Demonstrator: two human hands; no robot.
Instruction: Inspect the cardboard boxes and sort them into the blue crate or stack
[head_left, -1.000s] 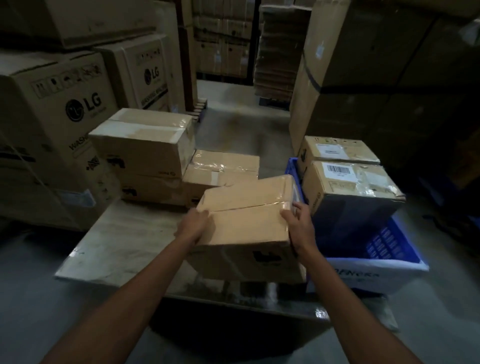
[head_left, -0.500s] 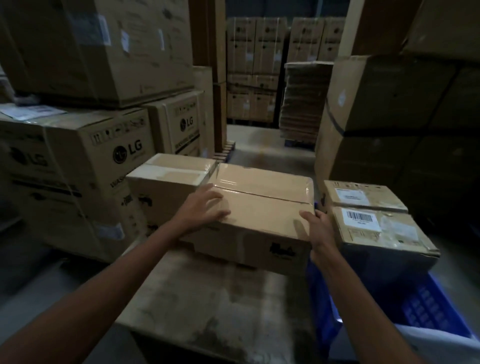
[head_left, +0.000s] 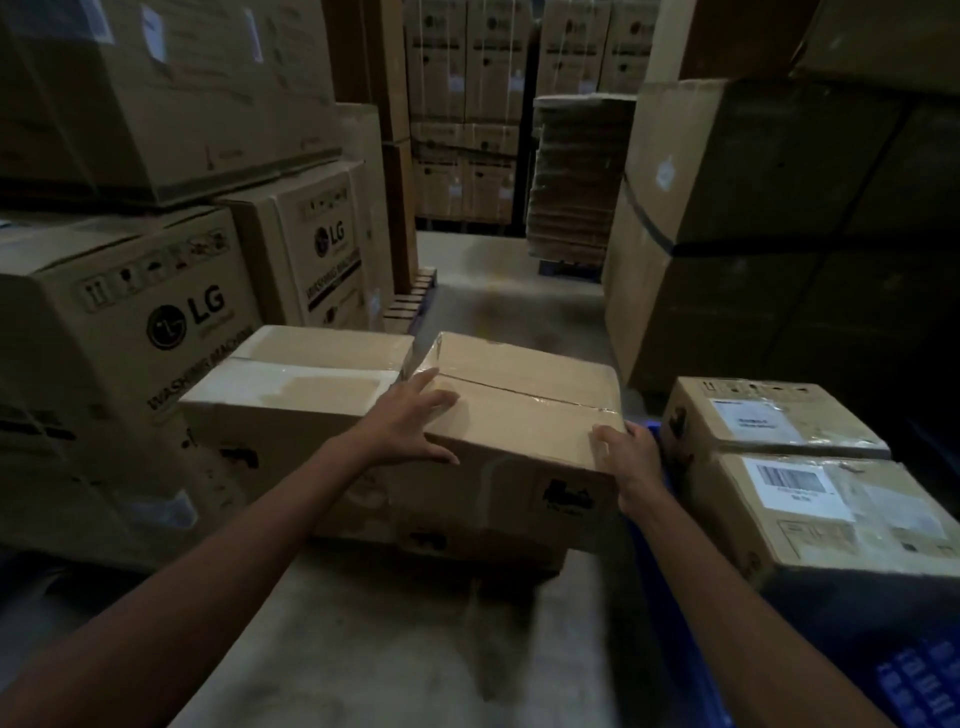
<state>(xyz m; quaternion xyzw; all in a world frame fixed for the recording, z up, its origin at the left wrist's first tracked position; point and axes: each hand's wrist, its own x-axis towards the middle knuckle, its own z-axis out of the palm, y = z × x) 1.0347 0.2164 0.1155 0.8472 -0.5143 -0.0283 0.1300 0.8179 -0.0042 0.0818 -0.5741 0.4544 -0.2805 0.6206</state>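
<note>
Placing the cardboard box (head_left: 519, 410) at the stack rather than in the blue crate (head_left: 914, 680). Sitting on top of a lower box (head_left: 467, 543) on the platform (head_left: 395, 639), close against the taped box (head_left: 296, 374) on the left and outside the crate; not possible to tell whether resting there with its full weight.

Pressing down flat on the lid with the left hand (head_left: 410, 421), fingers straight and spread, thumb reaching along the near top edge, grasping nothing. Clasping the near right corner with the right hand (head_left: 631, 460), thumb lying on the lid, palm against the side wall.

Probably handling as a stiff and fairly light carton, judging from the open-palmed hold and the flat, unsagging lid. Showing a glossy tape seam across the lid, likely slick under the fingers. Taking hold best at opposite side walls or under the bottom edges, keeping off the tape and off the lid's middle, where the flaps could give.

Standing in the crate: a near labelled box (head_left: 810, 514) and a far labelled box (head_left: 769, 421). Rising behind on the left: large LG cartons (head_left: 171, 322).
</note>
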